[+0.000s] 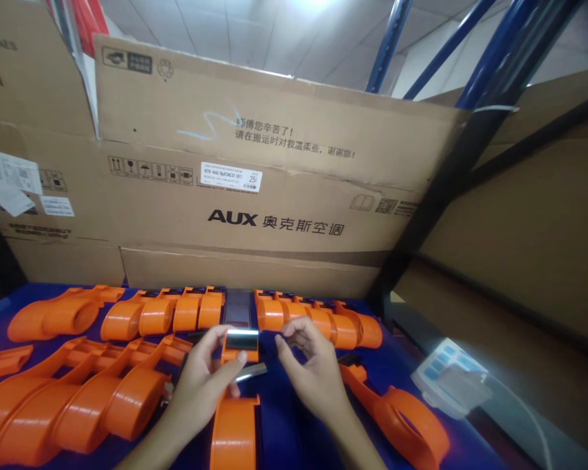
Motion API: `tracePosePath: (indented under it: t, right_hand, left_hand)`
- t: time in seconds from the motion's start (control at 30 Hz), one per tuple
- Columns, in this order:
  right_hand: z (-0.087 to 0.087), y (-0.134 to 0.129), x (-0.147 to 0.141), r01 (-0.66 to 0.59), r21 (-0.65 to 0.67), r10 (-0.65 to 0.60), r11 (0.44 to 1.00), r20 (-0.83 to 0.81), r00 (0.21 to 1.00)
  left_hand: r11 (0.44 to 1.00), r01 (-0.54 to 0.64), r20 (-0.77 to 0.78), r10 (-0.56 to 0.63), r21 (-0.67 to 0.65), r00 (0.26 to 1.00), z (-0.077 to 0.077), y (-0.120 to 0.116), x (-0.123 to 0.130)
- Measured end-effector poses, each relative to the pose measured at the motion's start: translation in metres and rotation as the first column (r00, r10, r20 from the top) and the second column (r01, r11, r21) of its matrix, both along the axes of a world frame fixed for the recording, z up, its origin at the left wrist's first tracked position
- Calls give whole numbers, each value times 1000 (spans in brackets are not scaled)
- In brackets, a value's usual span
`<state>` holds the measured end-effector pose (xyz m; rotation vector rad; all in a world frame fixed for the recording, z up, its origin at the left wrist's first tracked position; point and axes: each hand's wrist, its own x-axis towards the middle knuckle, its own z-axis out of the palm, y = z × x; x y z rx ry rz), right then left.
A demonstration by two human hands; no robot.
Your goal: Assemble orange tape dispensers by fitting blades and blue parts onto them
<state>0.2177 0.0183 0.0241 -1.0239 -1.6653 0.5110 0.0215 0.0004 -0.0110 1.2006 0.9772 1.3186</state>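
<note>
In the middle, my left hand [206,371] grips an orange tape dispenser [234,431] by its upper end, the thumb lying across it. A dark toothed strip [242,339] runs across the dispenser's top end. Just below my left thumb juts a shiny metal strip [253,372]; whether it is part of the dispenser I cannot tell. To the right, apart from the dispenser, my right hand [310,365] is closed, with thumb and fingertips together. A small dark bit seems to be at its fingertips, too small to name.
Several more orange tape dispensers [85,401] lie in rows on the blue surface [279,418] to the left and at the back. One dispenser [406,418] rests at right, near a white device [451,375] with a cable. A cardboard panel [176,209] stands behind, beside a dark post [426,202].
</note>
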Motion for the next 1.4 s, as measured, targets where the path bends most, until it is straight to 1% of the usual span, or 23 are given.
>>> tracePosePath:
  t: [0.1, 0.17, 0.23, 0.33, 0.47, 0.63, 0.73, 0.9, 1.0, 1.1, 1.23, 1.3, 1.4]
  right_hand:
    - [-4, -4, -8, -24, 53, 27, 998, -51, 998]
    - [-9, -7, -13, -75, 66, 81, 995, -102, 991]
    - [-13, -8, -17, -125, 84, 134, 989, -116, 984]
    - [-17, -9, -21, -121, 114, 129, 986, -70, 989]
    - [-13, -10, -22, -77, 122, 79, 990, -5, 997]
    - [-5, -11, -21, -100, 159, 89, 982, 75, 993]
    - [-5, -11, -20, -133, 188, 109, 973, 131, 985]
    - [-10, -7, -16, -184, 152, 142, 971, 253, 957]
    - [-10, -5, -14, -213, 135, 167, 968, 289, 943]
    - [-7, -5, -14, -234, 130, 188, 964, 295, 937]
    - [-2, -7, -15, -247, 101, 206, 964, 305, 930]
    - [0, -8, -14, -248, 86, 211, 965, 303, 929]
    - [0, -9, -10, -248, 82, 223, 965, 235, 946]
  left_hand:
    - [1000, -3, 16, 3, -2, 1000, 1, 0, 0]
    - [1000, 6, 37, -6, -5, 999, 3, 1, 0]
    - [1000, 14, 65, -13, -3, 998, 5, 3, 0]
    - [1000, 10, 99, -11, 4, 995, 7, 4, -1]
    - [1000, 14, 86, -15, 22, 996, 9, 3, -1]
    - [999, 11, 69, -14, 39, 998, 12, 0, -1]
    - [999, 20, 62, -21, 26, 998, 11, 1, -2]
    - [1000, 12, 69, -13, 16, 998, 7, 2, -3]
    - [1000, 14, 72, -15, 11, 997, 7, 3, -3]
    - [1000, 10, 69, -10, -3, 998, 7, 3, -3]
    - [1000, -19, 105, 20, -14, 994, 6, 4, -2]
    - [1000, -14, 125, 15, -16, 992, 6, 4, -1]
    - [1000, 9, 191, -5, -25, 982, 7, 5, -2]
